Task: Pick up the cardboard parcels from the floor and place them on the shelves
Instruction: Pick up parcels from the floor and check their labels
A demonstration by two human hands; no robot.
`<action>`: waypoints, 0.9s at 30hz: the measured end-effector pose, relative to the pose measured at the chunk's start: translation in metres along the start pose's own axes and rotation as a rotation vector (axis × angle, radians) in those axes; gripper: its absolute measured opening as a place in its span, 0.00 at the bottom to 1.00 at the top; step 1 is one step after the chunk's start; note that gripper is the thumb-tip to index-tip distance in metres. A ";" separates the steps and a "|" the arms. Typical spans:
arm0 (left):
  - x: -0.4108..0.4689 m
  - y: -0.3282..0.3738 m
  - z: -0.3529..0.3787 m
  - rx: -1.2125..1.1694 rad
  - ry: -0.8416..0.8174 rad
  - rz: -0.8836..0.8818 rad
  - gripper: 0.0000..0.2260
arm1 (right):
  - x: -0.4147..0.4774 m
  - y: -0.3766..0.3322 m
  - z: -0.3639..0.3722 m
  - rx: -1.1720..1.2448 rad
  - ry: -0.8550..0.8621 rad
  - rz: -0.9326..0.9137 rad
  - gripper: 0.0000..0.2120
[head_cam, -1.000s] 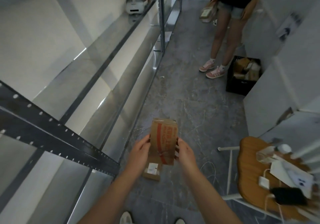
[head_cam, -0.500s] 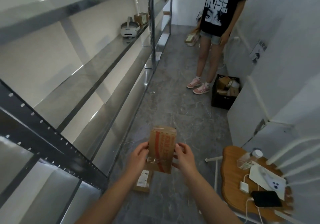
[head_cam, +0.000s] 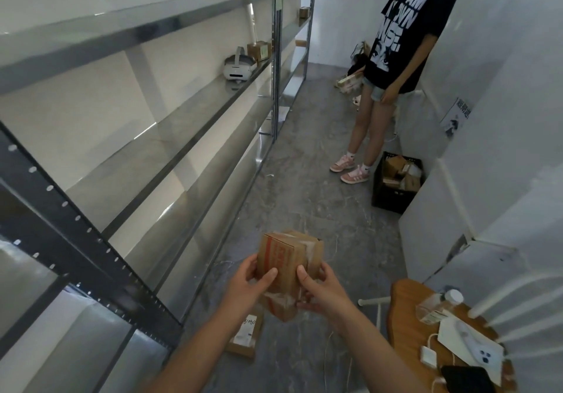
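- Between left hand and right hand, above the floor: cardboard parcel, clasped on both sides.
- Now turned, raised higher than a second ago.
- Probably bound next for shelves; flat parcel left below.

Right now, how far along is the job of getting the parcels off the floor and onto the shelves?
Early to midway. Done: small boxes already sit on the shelves farther down. In hand: one taped cardboard parcel, gripped by the left hand and right hand, not yet shelved. Left: a flat parcel on the floor, plus a black crate holding more boxes.
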State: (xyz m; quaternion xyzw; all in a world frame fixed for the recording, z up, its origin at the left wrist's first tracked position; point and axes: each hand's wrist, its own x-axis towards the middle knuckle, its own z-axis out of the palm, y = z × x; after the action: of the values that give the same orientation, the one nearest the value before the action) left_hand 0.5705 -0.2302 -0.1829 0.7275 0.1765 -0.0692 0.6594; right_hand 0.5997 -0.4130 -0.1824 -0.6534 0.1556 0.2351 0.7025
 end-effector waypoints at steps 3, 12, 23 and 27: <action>0.002 0.000 0.001 -0.028 0.025 0.002 0.25 | -0.003 -0.004 0.006 -0.049 0.027 -0.037 0.20; 0.006 0.004 -0.006 -0.060 0.110 -0.009 0.16 | -0.009 -0.008 0.009 -0.089 0.108 -0.140 0.08; 0.002 -0.002 -0.019 0.005 0.172 -0.066 0.12 | -0.016 -0.007 0.014 -0.119 0.179 -0.085 0.14; -0.004 -0.001 -0.017 -0.040 0.185 -0.126 0.10 | -0.018 -0.012 0.017 -0.106 0.165 -0.056 0.14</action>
State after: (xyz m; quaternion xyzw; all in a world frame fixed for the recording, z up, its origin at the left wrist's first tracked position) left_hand 0.5638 -0.2140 -0.1801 0.7049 0.2833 -0.0394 0.6491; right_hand 0.5894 -0.3993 -0.1616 -0.7110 0.1817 0.1688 0.6580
